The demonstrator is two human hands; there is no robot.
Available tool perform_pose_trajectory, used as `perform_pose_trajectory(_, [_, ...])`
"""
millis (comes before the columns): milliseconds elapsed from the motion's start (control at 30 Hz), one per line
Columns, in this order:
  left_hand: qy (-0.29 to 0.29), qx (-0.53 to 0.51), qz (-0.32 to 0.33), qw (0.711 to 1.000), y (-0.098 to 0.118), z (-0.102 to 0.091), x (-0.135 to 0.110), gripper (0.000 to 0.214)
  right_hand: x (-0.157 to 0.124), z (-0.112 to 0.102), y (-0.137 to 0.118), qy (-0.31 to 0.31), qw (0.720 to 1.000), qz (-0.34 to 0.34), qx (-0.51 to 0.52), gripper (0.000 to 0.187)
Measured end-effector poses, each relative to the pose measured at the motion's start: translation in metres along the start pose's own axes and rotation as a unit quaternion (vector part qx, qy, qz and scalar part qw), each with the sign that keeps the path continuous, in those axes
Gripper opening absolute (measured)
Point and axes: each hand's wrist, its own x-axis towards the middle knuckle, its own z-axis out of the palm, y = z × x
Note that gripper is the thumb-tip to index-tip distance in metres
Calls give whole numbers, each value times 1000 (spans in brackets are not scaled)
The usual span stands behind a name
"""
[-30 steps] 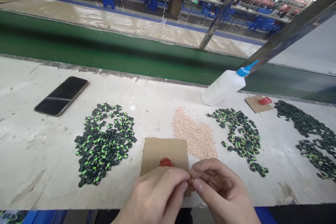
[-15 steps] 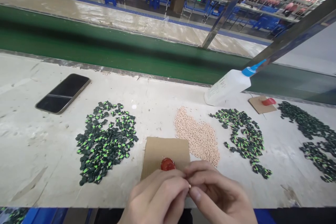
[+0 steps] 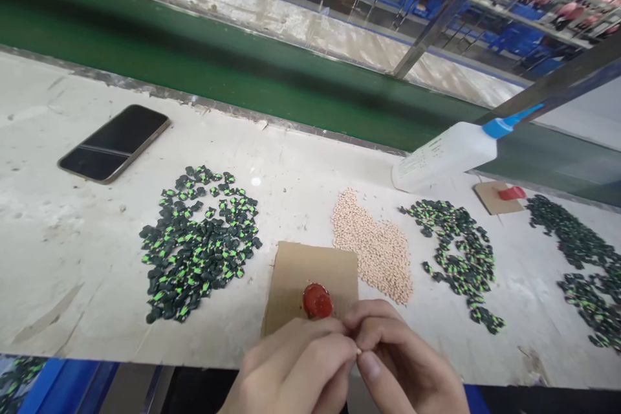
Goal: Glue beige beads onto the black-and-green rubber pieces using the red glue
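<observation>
Both my hands meet at the near table edge, fingertips pinched together. My left hand (image 3: 295,369) and my right hand (image 3: 402,365) pinch a tiny pale bead between them; whatever else they hold is hidden. Just beyond the fingers lies a brown cardboard square (image 3: 310,275) with a red blob (image 3: 317,301) on it. Behind it sits a heap of pale beige beads (image 3: 376,249). A pile of small black-and-green parts (image 3: 198,242) lies to the left, and another pile of the same parts (image 3: 456,255) to the right.
A black phone (image 3: 114,142) lies at the left. A white glue bottle with a blue nozzle (image 3: 449,149) lies on its side at the back right, near a smaller cardboard piece with a red blob (image 3: 499,196). More dark parts (image 3: 577,252) spread at far right. A green conveyor belt (image 3: 218,77) runs behind the table.
The view has tilted down and shifted, so everything sits a little higher and rightward. My hands stay pinched together near the cardboard, and the red blob is now fully uncovered.
</observation>
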Motion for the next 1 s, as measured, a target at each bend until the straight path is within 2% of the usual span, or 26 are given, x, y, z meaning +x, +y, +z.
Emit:
perform_pose_trajectory(67, [-8,-48,-68,997,-2,-6,-4,22,-2,-3,2,-11,998,-20,-67,11])
perform_pose_trajectory(133, [-3,-98,-172,980,-4,-15,-7,23,-3,-6,8,-3,985,-46,-168,15])
perform_pose_trajectory(200, [16,-125,-269,955,-5,-27,-8,23,-2,-9,16,16,958,-81,-274,17])
perform_pose_trajectory(267, [24,-124,-320,939,-7,-37,-6,23,-2,-9,23,8,929,-121,-350,18])
perform_pose_trajectory(400, [27,-106,-328,938,-9,-43,-1,28,0,-5,29,-10,893,-188,-409,22])
perform_pose_trajectory(533, [31,-76,-323,943,-9,-42,-5,30,2,-2,30,-15,875,-214,-433,24])
perform_pose_trajectory(667, [45,-63,-333,940,-7,-43,-8,30,2,-4,30,-21,868,-221,-445,24])
perform_pose_trajectory(833, [85,-138,-405,900,-3,-41,-3,22,2,-6,26,-15,877,-214,-429,23])
perform_pose_trajectory(1000, [87,-154,-397,901,-1,-38,1,24,2,-7,25,-23,877,-218,-428,24])
